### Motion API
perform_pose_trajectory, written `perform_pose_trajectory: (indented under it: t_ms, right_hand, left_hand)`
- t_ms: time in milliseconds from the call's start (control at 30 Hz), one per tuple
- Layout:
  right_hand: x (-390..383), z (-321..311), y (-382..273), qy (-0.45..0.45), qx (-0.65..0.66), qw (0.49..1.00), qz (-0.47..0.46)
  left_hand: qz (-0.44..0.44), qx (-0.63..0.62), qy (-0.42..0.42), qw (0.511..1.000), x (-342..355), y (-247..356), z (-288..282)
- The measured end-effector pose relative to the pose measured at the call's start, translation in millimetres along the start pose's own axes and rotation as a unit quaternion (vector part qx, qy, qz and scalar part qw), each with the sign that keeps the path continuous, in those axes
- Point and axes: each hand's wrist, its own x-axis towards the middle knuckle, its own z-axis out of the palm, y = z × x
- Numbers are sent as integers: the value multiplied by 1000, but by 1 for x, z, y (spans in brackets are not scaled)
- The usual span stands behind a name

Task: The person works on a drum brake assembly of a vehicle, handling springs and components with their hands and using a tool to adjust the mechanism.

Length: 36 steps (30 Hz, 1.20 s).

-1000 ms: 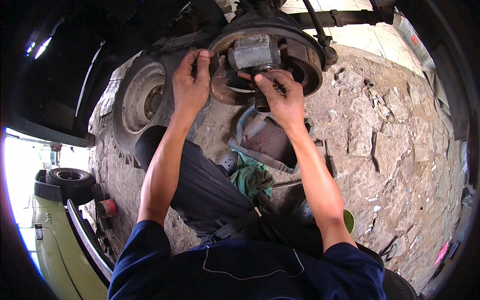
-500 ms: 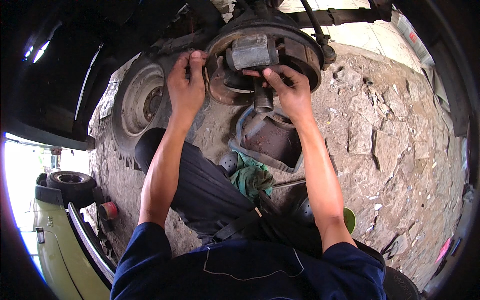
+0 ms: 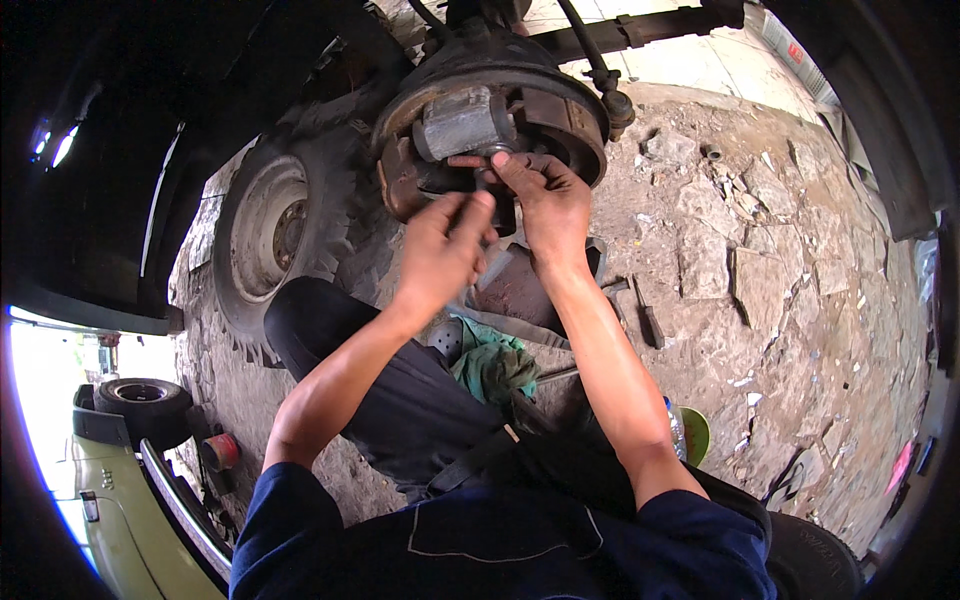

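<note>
In front of me is a round rusty brake assembly point(image 3: 590, 125) on an axle, with a grey metal cylinder point(image 3: 462, 122) across its upper part. My right hand point(image 3: 552, 205) is closed, thumb and fingers pinching a short reddish coil spring point(image 3: 468, 161) just below that cylinder. The spring's free end points left. My left hand point(image 3: 445, 250) is beside and below it, near the dark axle end, which is mostly hidden behind the hands. Motion smears the left fingers, so whether they hold anything is unclear.
A tyred wheel point(image 3: 275, 230) stands left of the brake. Below my hands are a brown tray-like piece point(image 3: 520, 290) and a green cloth point(image 3: 495, 365). A handled tool point(image 3: 650, 315) lies on the rough stone ground to the right. A green vehicle point(image 3: 125, 510) stands at lower left.
My left hand has moved right and down from the brake's left edge toward my right hand. The right hand still pinches the spring. The view has shifted, putting the brake further left.
</note>
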Motion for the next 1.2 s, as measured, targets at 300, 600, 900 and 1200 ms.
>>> perform_pose_trajectory:
  t_ms: [300, 600, 900, 1200]
  right_hand:
    - [3, -16, -18, -72, -22, 996, 43]
    - [22, -102, -58, -82, -239, 966, 48]
    - [41, -330, 101, -134, -766, 558, 288]
    - [-24, -341, 144, -51, -756, 616, 216]
  left_hand:
    - [-65, -321, 6, 945, 20, -2, 11]
    - [-47, -333, -14, 942, 30, -7, 7]
    - [-58, -362, -25, 930, 33, -9, 15]
    - [-52, -372, -27, 927, 30, -6, 8]
